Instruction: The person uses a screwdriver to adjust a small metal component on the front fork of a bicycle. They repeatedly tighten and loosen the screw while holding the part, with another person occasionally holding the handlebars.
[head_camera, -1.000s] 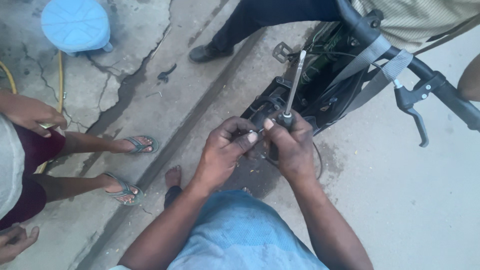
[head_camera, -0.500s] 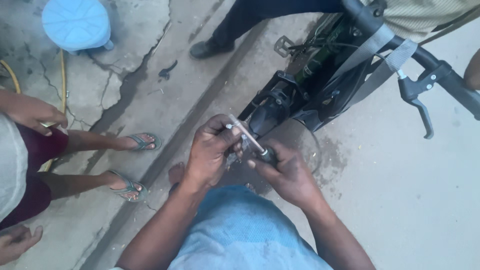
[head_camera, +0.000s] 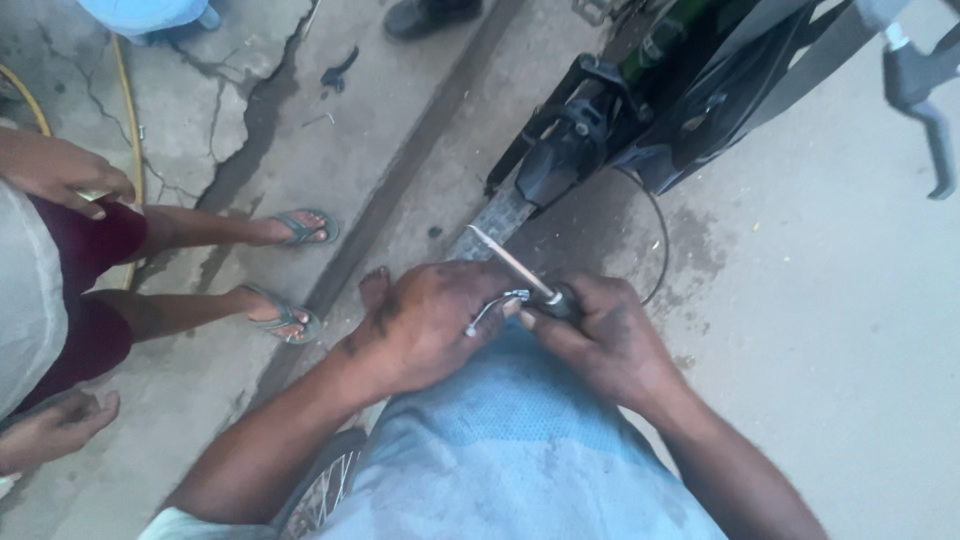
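We see a thin metal rod (head_camera: 505, 260) slanting up and to the left from a dark handle (head_camera: 560, 300), held low in the middle of the scene, just above a light blue lap (head_camera: 520, 440). The right hand (head_camera: 610, 340) is curled around the handle, fingers closed on it. The left hand (head_camera: 430, 320) sits just to the left, touching the right one, and pinches a small bent metal piece (head_camera: 490, 308) between thumb and fingertips, right under the rod.

Beyond the hands, farther off and to the right, stands a dark bicycle (head_camera: 640, 120), its frame parts black, with a thin cable (head_camera: 660, 235) looping down near the right hand. A brake lever (head_camera: 925, 100) hangs at the far right edge.

On the left, another person stands on cracked concrete (head_camera: 230, 130) in grey sandals (head_camera: 300, 228), wearing dark red shorts (head_camera: 90, 270); one of that person's hands (head_camera: 60, 175) rests at the hip, the other (head_camera: 55, 430) hangs lower. A yellow hose (head_camera: 125, 120) runs along the ground behind them. A dark shoe (head_camera: 430, 15) shows at the far edge.
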